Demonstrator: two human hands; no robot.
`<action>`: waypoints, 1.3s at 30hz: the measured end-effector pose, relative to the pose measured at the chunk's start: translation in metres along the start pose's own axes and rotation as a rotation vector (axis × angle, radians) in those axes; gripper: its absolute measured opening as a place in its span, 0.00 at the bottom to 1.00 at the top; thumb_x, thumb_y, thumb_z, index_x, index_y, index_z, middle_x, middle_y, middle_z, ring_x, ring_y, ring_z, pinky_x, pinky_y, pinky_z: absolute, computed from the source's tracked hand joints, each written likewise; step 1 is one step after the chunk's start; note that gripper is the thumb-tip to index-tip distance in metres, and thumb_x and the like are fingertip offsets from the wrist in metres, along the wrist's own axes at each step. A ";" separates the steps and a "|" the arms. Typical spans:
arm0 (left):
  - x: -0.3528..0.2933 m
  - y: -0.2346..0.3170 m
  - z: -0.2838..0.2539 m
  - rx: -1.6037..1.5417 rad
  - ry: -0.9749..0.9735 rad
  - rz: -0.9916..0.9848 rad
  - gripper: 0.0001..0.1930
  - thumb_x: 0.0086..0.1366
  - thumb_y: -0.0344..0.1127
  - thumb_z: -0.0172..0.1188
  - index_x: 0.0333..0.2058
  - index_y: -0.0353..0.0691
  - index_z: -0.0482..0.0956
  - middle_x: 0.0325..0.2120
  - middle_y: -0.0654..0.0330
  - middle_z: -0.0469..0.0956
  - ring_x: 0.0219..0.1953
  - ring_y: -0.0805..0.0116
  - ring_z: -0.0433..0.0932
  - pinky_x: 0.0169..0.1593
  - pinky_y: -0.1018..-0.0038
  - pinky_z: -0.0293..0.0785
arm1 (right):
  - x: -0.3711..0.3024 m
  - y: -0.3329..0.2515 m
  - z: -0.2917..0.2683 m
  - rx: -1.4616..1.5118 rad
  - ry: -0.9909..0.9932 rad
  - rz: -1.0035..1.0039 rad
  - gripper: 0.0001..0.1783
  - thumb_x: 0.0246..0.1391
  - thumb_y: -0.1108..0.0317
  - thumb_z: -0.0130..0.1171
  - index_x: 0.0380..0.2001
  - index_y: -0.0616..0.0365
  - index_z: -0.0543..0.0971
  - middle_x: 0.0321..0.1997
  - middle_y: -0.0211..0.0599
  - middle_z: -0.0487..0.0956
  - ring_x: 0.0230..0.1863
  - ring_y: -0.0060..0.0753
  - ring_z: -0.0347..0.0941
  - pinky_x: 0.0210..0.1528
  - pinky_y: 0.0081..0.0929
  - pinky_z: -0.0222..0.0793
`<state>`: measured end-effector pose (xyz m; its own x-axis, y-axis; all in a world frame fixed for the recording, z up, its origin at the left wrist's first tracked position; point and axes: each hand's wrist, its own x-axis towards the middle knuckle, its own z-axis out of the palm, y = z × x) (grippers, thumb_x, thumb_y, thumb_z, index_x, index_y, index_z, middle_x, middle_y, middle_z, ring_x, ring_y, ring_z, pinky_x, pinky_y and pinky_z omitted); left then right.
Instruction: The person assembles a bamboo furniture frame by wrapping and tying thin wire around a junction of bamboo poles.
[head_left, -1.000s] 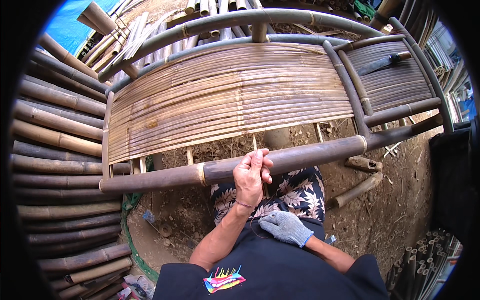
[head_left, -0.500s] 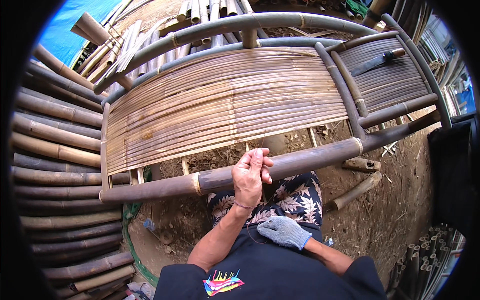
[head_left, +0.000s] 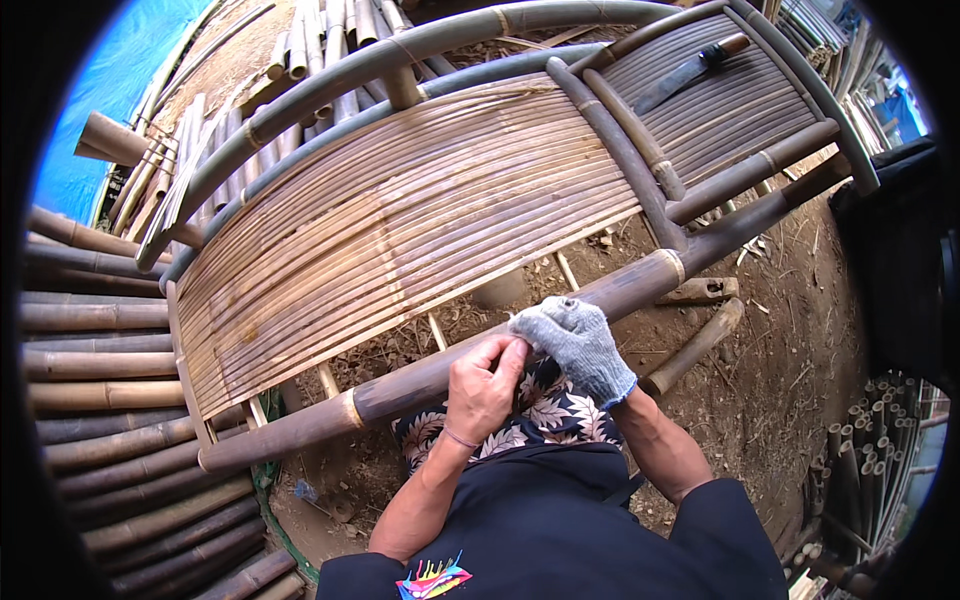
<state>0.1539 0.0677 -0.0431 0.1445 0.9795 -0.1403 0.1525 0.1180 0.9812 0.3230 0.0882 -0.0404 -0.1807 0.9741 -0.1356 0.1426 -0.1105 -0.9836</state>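
Note:
A bamboo bench frame lies before me, its seat of thin bamboo slats [head_left: 330, 230] stopping short of the thick dark front pole [head_left: 410, 380]. Over that pole my two hands meet. My bare left hand [head_left: 482, 390] is closed in a pinch, thumb against the fingers. Right beside it, touching or nearly so, is my right hand [head_left: 582, 350] in a grey knitted glove, its fingers curled closed. Whatever the fingertips hold is too small or hidden to make out. A large knife [head_left: 690, 75] with a wooden handle end rests on the smaller slatted section at the far right.
Thick bamboo poles [head_left: 100, 355] are stacked at the left. Cut bamboo lengths [head_left: 330, 45] lie behind the curved back rail [head_left: 370, 65]. A short bamboo piece [head_left: 695, 345] is on the dirt floor at right. Thin cross strips [head_left: 437, 332] span the gap between slats and front pole.
My gloved right hand has risen from my lap to meet the left. My left hand has come down slightly and nearer. The view has turned, so the bench sits more tilted.

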 end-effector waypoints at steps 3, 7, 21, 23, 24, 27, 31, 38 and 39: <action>0.017 -0.015 -0.001 0.039 -0.044 -0.084 0.12 0.69 0.36 0.60 0.35 0.31 0.83 0.23 0.66 0.78 0.27 0.82 0.71 0.31 0.81 0.68 | 0.016 0.013 -0.029 -0.021 0.119 0.058 0.12 0.62 0.64 0.59 0.40 0.59 0.84 0.35 0.39 0.83 0.36 0.31 0.79 0.37 0.28 0.73; 0.081 -0.045 0.008 0.865 -0.094 -0.033 0.14 0.64 0.41 0.56 0.32 0.37 0.85 0.32 0.43 0.83 0.35 0.44 0.83 0.41 0.55 0.78 | 0.056 0.056 -0.125 -0.919 0.196 -0.394 0.15 0.63 0.62 0.50 0.43 0.60 0.80 0.40 0.51 0.82 0.39 0.53 0.79 0.42 0.40 0.76; 0.169 -0.103 0.078 0.520 -0.658 -0.204 0.17 0.67 0.40 0.54 0.46 0.36 0.83 0.39 0.42 0.83 0.42 0.52 0.83 0.51 0.63 0.75 | 0.133 0.114 -0.124 -0.973 -0.643 -0.019 0.12 0.48 0.63 0.56 0.30 0.58 0.84 0.32 0.54 0.82 0.32 0.53 0.79 0.37 0.45 0.74; 0.159 -0.075 0.078 0.617 -0.588 -0.184 0.17 0.67 0.40 0.53 0.46 0.37 0.83 0.40 0.42 0.83 0.45 0.48 0.82 0.52 0.62 0.75 | 0.112 0.114 -0.128 -1.083 -0.424 -0.122 0.09 0.46 0.65 0.57 0.26 0.55 0.84 0.30 0.53 0.82 0.32 0.53 0.81 0.37 0.45 0.76; 0.150 -0.063 0.072 0.668 -0.539 -0.187 0.17 0.67 0.40 0.53 0.46 0.37 0.83 0.40 0.42 0.82 0.46 0.46 0.81 0.52 0.61 0.75 | 0.104 0.095 -0.124 -1.207 -0.418 -0.117 0.09 0.47 0.63 0.58 0.26 0.54 0.84 0.30 0.49 0.83 0.32 0.50 0.81 0.38 0.44 0.76; 0.111 -0.048 0.053 0.778 -0.262 0.050 0.11 0.63 0.37 0.58 0.36 0.37 0.85 0.35 0.45 0.81 0.41 0.47 0.80 0.47 0.58 0.75 | 0.075 0.033 -0.124 -1.456 -0.396 -0.167 0.08 0.48 0.62 0.59 0.26 0.50 0.84 0.30 0.42 0.83 0.35 0.44 0.80 0.40 0.41 0.74; 0.081 -0.041 0.054 0.549 -0.150 0.017 0.08 0.65 0.33 0.60 0.35 0.34 0.84 0.29 0.53 0.81 0.30 0.56 0.79 0.39 0.62 0.76 | 0.050 0.022 -0.115 -1.415 -0.415 -0.386 0.07 0.48 0.62 0.60 0.25 0.50 0.84 0.27 0.37 0.82 0.38 0.41 0.79 0.42 0.39 0.72; 0.102 -0.061 0.082 -0.110 -0.244 -0.051 0.11 0.67 0.30 0.60 0.43 0.29 0.82 0.33 0.65 0.79 0.38 0.72 0.77 0.44 0.76 0.74 | 0.057 0.047 -0.121 -0.904 -0.250 -0.216 0.17 0.60 0.55 0.54 0.28 0.59 0.80 0.26 0.51 0.79 0.32 0.55 0.78 0.40 0.48 0.73; 0.104 -0.060 0.081 -0.043 -0.293 -0.031 0.12 0.66 0.32 0.61 0.43 0.29 0.83 0.37 0.61 0.80 0.40 0.72 0.77 0.45 0.76 0.73 | 0.059 0.048 -0.125 -0.847 -0.286 -0.144 0.19 0.60 0.54 0.54 0.30 0.61 0.79 0.28 0.53 0.79 0.34 0.57 0.78 0.41 0.47 0.72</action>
<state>0.2388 0.1494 -0.1271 0.4177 0.8872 -0.1960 0.1202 0.1599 0.9798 0.4411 0.1646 -0.0809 -0.4713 0.8686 -0.1533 0.7477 0.3013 -0.5917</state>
